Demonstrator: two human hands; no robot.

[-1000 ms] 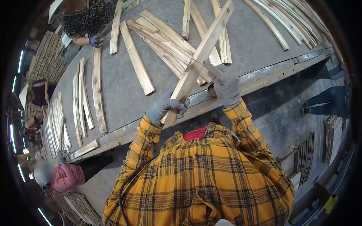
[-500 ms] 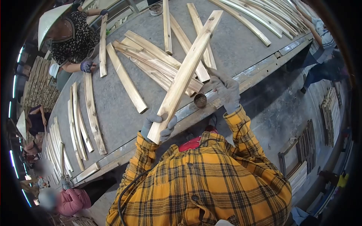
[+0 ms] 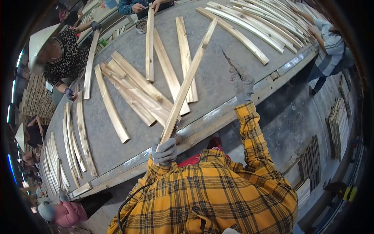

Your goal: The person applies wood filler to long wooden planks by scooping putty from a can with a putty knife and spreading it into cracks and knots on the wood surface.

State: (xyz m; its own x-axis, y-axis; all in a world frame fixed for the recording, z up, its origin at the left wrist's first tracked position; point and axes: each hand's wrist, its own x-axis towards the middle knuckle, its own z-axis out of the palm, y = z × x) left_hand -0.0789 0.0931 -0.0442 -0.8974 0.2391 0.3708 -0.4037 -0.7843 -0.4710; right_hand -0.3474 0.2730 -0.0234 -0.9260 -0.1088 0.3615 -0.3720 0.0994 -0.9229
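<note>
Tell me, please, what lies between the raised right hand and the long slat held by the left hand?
In the head view, only bare grey table shows between the right hand and the slat.

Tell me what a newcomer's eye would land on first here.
First comes the long wooden slat, held by its near end in the gloved left hand and angled out over the grey table. To its right, the gloved right hand lifts a thin dark tool, too small to identify. Loose pale slats lie fanned across the table, with other people at its far edges.
</note>
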